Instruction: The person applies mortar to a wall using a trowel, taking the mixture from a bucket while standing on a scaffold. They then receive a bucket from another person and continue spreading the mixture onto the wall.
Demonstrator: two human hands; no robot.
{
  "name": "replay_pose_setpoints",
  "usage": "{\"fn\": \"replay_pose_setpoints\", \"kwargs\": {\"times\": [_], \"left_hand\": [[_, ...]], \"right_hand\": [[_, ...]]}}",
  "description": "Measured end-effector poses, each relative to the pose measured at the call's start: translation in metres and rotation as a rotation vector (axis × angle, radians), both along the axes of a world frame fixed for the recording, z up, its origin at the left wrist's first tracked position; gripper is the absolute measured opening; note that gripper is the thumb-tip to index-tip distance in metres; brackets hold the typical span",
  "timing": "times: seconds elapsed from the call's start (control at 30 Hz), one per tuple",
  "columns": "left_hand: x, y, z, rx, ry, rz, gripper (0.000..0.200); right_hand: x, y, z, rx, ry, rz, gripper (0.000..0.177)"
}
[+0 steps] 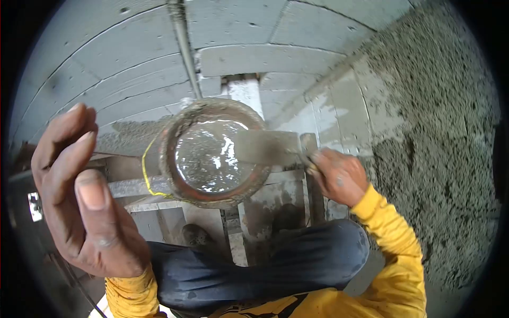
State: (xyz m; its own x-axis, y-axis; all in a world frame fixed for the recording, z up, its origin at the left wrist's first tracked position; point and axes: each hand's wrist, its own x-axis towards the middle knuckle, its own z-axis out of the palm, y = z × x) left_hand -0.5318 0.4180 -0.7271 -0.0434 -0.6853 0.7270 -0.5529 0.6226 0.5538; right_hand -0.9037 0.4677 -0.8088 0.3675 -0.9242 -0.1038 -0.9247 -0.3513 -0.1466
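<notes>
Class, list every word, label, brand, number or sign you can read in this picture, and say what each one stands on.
No text can be read anywhere in this picture.
Yellow shirt: dark print at the bottom edge, cut off and too unclear to read.
White patch at far left: dark marks, too small to tell whether they are lettering.
Bucket and trowel: no lettering visible.
</notes>
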Motion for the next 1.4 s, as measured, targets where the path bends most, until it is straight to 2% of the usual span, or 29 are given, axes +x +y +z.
{"fn": "replay_pose_setpoints", "kwargs": {"times": [0.03, 0.13, 0.23, 0.33, 0.37, 0.47, 0.63, 0.73, 0.93, 0.97, 1.03, 1.1, 1.17, 1.2, 1.27, 1.37, 1.4], "left_hand": [[0.004, 0.003, 0.002, -0.006, -0.003, 0.029, 0.035], [0.021, 0.015, 0.012, -0.051, 0.018, 0.046, 0.035], [0.031, 0.022, 0.019, -0.094, 0.031, 0.056, 0.035], [0.035, 0.023, 0.021, -0.097, 0.024, 0.078, 0.035], [0.037, 0.022, 0.020, -0.094, 0.032, 0.082, 0.035], [0.042, 0.020, 0.020, -0.091, 0.045, 0.064, 0.035], [0.045, 0.012, 0.017, -0.092, 0.054, 0.021, 0.034], [0.037, 0.008, 0.012, -0.067, 0.075, 0.050, 0.034], [0.026, 0.007, 0.011, -0.022, 0.065, 0.108, 0.034], [0.027, 0.007, 0.011, -0.031, 0.056, 0.111, 0.034], [0.026, -0.001, 0.009, -0.041, 0.033, 0.093, 0.035], [0.029, -0.003, 0.002, -0.001, 0.044, 0.082, 0.036], [0.035, -0.005, -0.005, 0.035, 0.041, 0.075, 0.038], [0.041, -0.008, -0.009, 0.041, 0.000, 0.073, 0.039], [0.045, -0.010, -0.016, 0.099, -0.012, 0.097, 0.044], [0.052, -0.015, -0.023, 0.082, -0.121, 0.029, 0.046], [0.049, -0.016, -0.024, 0.088, -0.109, 0.019, 0.047]], "right_hand": [[0.020, -0.023, 0.001, 0.055, 0.109, 0.053, 0.021], [0.067, -0.065, -0.033, -0.050, 0.237, 0.073, 0.018], [0.102, -0.069, -0.094, 0.177, 0.124, 0.266, 0.021], [0.126, -0.065, -0.088, 0.432, 0.049, 0.269, 0.022], [0.124, -0.064, -0.086, 0.449, -0.040, 0.210, 0.029], [0.107, -0.061, -0.069, 0.597, -0.057, 0.066, 0.032], [0.081, -0.037, -0.043, 0.354, -0.369, 0.065, 0.034], [0.084, -0.030, -0.047, 0.444, -0.173, -0.103, 0.036], [0.072, -0.033, -0.040, 0.345, -0.311, -0.036, 0.035], [0.067, -0.030, -0.058, 0.288, -0.376, -0.049, 0.036], [0.068, -0.036, -0.060, 0.373, -0.362, -0.053, 0.040], [0.063, -0.034, -0.080, 0.281, -0.499, 0.017, 0.043], [0.064, -0.033, -0.073, 0.296, -0.606, 0.009, 0.046], [0.060, -0.029, -0.089, 0.287, -0.774, 0.032, 0.051], [0.043, -0.015, -0.086, 0.248, -0.808, 0.061, 0.045], [-0.008, 0.008, -0.064, 0.884, -0.877, -0.324, 0.035], [-0.034, 0.030, -0.082, 0.930, -1.123, -0.555, 0.030]]}}
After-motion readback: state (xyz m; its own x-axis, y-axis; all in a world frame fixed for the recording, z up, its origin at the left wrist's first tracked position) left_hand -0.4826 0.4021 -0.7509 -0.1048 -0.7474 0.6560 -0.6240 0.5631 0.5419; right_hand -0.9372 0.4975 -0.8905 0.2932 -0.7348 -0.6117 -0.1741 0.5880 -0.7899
